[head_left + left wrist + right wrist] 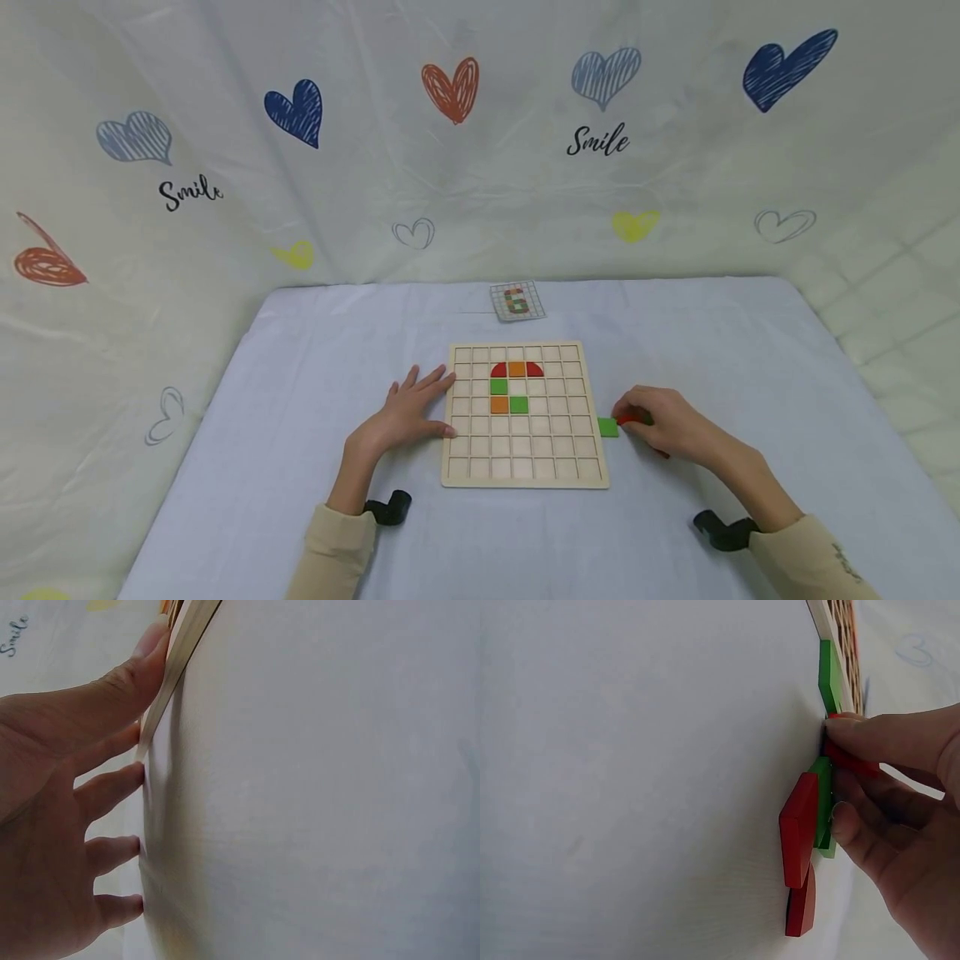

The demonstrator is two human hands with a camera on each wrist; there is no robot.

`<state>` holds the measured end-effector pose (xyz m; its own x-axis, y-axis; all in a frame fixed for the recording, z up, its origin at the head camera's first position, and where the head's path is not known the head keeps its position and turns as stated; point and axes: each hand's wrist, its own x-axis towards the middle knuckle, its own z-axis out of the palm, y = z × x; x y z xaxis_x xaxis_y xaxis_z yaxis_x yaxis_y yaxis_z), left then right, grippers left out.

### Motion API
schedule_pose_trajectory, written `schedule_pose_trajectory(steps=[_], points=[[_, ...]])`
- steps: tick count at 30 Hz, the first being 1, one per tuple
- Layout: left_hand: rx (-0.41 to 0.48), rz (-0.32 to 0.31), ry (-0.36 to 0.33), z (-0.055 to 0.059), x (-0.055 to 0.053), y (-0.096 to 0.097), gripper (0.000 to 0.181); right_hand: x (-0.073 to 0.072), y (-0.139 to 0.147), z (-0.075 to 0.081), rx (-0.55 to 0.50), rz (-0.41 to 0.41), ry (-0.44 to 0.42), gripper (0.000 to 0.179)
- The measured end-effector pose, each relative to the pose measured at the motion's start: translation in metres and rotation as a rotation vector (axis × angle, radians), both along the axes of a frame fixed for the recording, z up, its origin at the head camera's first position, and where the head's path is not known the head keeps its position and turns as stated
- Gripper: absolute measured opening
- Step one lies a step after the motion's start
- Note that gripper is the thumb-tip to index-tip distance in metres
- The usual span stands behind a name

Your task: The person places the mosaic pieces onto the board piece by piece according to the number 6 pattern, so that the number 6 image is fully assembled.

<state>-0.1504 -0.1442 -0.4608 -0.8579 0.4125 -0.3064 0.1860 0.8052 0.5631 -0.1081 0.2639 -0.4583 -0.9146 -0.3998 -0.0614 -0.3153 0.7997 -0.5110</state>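
A square wooden grid board lies on the table, with red, orange and green tiles set in its upper-left cells. My left hand rests at the board's left edge, fingers spread, its thumb on the rim. Right of the board, my right hand pinches a red tile between thumb and fingers, low over the table. A green tile lies between that hand and the board's right edge. In the right wrist view, more green tiles and a red tile lie under the palm, partly hidden.
Behind the board lies a small pattern card showing a coloured figure on a grid. A white cloth covers the table. A curtain printed with hearts hangs along the back. Black wrist devices sit at both cuffs.
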Motion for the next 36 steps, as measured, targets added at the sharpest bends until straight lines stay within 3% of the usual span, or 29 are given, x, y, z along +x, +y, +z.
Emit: schedule_pose_trajectory(steps=[8,13,25,36], points=[[-0.004,-0.005,0.007,0.0,0.001,-0.003,0.09,0.0,0.002,-0.002,-0.047,0.026,0.176,0.021],[-0.005,-0.009,0.013,0.0,0.001,-0.003,0.09,-0.001,-0.001,0.0,-0.066,0.02,0.218,0.026],[-0.013,-0.004,-0.001,-0.001,0.0,-0.003,0.091,-0.01,-0.014,0.005,-0.123,-0.017,0.209,0.031],[-0.013,-0.001,-0.005,-0.004,-0.003,-0.001,0.091,-0.021,-0.029,0.002,-0.214,-0.036,0.175,0.023]])
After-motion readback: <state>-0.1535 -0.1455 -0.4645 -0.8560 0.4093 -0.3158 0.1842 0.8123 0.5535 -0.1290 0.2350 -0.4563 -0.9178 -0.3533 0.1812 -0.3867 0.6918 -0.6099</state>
